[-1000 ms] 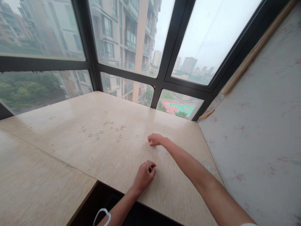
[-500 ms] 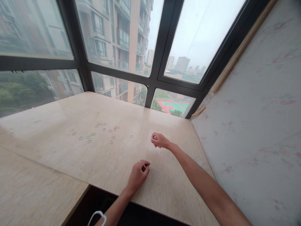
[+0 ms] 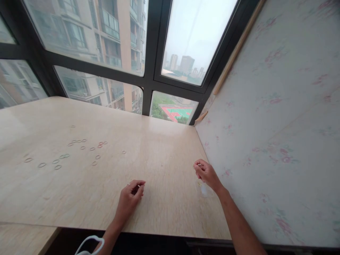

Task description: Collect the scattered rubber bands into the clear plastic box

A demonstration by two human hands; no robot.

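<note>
My left hand (image 3: 130, 198) rests low over the near part of the pale worktop (image 3: 164, 212). Its fingers are curled, thumb against fingertips, and a thin ring shows on one finger. Whatever it pinches, if anything, is hidden. Over the right side, close to the wall, my right hand (image 3: 207, 174) is closed in a pinch, and I cannot make out what is in it. Just below it lies what looks like a small clear bag (image 3: 203, 190) with yellowish bits. Several thin rings lie loose to the left, among them a red one (image 3: 100, 144) and a lone pale one (image 3: 124, 152).
Dark window frames (image 3: 150, 85) border the worktop at the back. A wall with flowered paper (image 3: 265, 141) rises on the right. In front, the worktop ends above a dark gap (image 3: 154, 244). A white loop (image 3: 90, 242) is near my left forearm.
My right hand has moved right and nearer, to beside the wall by the clear bag. The view has turned right; the rings appear further left. My left hand keeps its curled shape.
</note>
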